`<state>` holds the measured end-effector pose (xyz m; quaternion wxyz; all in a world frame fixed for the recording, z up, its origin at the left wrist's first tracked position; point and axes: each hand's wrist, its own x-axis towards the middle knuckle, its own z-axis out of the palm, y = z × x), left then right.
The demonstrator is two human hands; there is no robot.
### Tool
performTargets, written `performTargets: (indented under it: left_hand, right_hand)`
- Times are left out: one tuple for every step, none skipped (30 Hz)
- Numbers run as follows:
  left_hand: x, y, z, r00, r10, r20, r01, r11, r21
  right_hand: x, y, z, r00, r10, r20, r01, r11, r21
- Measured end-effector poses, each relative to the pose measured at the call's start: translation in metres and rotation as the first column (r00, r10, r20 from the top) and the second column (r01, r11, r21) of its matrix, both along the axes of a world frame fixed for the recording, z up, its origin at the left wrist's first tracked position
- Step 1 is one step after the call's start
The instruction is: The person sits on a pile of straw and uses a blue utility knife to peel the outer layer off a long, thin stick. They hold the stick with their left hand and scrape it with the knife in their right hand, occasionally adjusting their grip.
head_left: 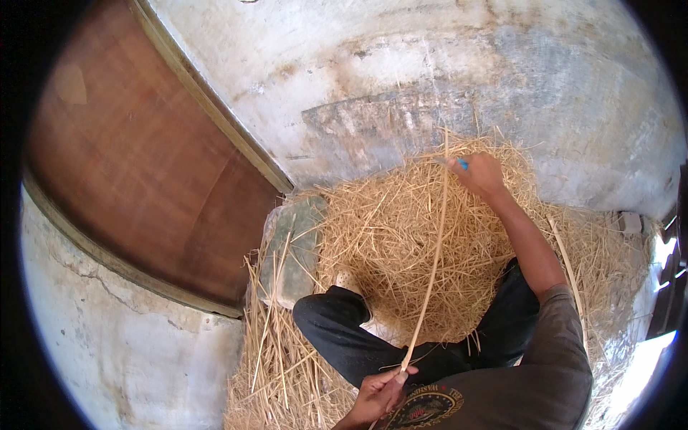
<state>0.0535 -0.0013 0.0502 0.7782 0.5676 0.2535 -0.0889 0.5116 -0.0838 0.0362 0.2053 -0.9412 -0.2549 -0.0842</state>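
A long, thin, pale strip (434, 269), seemingly split bamboo or cane, runs from my lap out over the heap of shavings. Its near end is pinched in my left hand (380, 395), close to my shirt. With my arm stretched out, my right hand (479, 174) is closed round the blue handle of a knife (464, 164) near the strip's far end. The short blade, blurred, points left and lies at the strip; whether it cuts into it I cannot tell.
Straw-like shavings (387, 229) cover the floor between my legs. A grey-green stone block (292, 247) sits left of my knee, beside longer loose strips (279, 365). A brown door (158, 158) and a stained wall (430, 79) enclose the spot. Another strip (570, 265) lies right of my arm.
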Motion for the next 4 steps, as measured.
performTargets:
  left_hand:
    - [-0.009, 0.001, -0.006, 0.999, -0.012, -0.043, 0.010, 0.998, -0.054]
    - [-0.018, 0.002, -0.010, 0.996, -0.033, -0.084, 0.029, 0.998, -0.050]
    - [-0.026, 0.003, -0.014, 0.991, -0.054, -0.125, 0.048, 0.998, -0.046]
    - [-0.033, 0.004, -0.014, 0.984, -0.066, -0.167, 0.060, 0.997, -0.041]
  right_hand:
    - [0.018, -0.002, -0.006, 0.999, -0.053, -0.006, 0.053, 0.999, -0.009]
    - [0.030, -0.007, -0.005, 0.993, -0.114, -0.011, 0.113, 0.993, -0.022]
    - [0.042, -0.014, -0.004, 0.977, -0.197, -0.082, 0.197, 0.980, -0.003]
    - [0.048, -0.017, 0.003, 0.951, -0.269, -0.154, 0.273, 0.962, 0.011]
